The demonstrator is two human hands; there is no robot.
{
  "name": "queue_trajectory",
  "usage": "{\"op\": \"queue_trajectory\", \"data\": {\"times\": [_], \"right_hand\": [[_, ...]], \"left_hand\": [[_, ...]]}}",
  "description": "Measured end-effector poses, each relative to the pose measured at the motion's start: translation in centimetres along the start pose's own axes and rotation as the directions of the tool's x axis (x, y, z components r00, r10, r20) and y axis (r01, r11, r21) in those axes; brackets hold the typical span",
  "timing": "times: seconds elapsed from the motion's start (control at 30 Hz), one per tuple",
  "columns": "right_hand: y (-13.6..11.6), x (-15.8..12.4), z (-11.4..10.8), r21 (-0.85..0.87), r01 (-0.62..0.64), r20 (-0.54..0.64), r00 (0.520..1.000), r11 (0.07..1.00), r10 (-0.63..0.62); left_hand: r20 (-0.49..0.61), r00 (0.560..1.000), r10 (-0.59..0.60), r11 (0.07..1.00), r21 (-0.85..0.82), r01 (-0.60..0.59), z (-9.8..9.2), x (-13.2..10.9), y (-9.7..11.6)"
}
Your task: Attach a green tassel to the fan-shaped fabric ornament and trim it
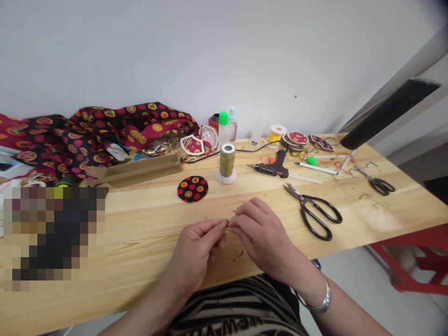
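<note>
Over the front part of the wooden table, my left hand (199, 247) and my right hand (261, 233) meet at their fingertips. Both are closed in a pinch; whatever lies between the fingers is too small to make out. Beyond them stands a spool of olive-green thread (227, 161) on a white base. A round patterned fabric piece (192, 189), black with red and orange spots, lies flat to the left of the spool. Black-handled scissors (311, 210) rest to the right of my right hand, their blades pointing away from me.
A black glue gun (275, 165) lies behind the scissors, near a white pen (317, 168). Smaller scissors (380, 184) sit at the right. Patterned cloth (140, 116) and a cardboard tray (140, 170) fill the back left. A green-capped bottle (223, 126) stands by the wall.
</note>
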State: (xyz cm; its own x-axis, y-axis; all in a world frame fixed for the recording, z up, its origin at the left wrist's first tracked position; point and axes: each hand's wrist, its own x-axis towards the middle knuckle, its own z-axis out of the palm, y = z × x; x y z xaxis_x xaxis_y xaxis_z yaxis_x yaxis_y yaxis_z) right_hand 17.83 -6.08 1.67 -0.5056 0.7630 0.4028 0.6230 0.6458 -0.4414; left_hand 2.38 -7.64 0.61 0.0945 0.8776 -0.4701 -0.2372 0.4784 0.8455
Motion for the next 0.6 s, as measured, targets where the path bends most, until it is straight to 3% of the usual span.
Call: {"op": "queue_trajectory", "data": {"times": [0.23,0.43,0.6], "right_hand": [[0.09,-0.28,0.4,-0.167,0.058,0.027,0.998,0.984,-0.054],[0.23,-0.33,0.28,-0.191,0.054,0.043,0.998,0.98,-0.047],[0.61,-0.03,0.63,-0.057,-0.056,-0.103,0.993,0.997,0.05]], "left_hand": [[-0.008,1.0,0.005,1.0,0.008,-0.005,0.01,0.05,-0.01],[0.01,1.0,-0.005,1.0,-0.015,0.005,0.02,0.14,-0.22],[-0.003,0.998,-0.062,0.995,-0.079,0.061,-0.01,0.08,-0.03]]}}
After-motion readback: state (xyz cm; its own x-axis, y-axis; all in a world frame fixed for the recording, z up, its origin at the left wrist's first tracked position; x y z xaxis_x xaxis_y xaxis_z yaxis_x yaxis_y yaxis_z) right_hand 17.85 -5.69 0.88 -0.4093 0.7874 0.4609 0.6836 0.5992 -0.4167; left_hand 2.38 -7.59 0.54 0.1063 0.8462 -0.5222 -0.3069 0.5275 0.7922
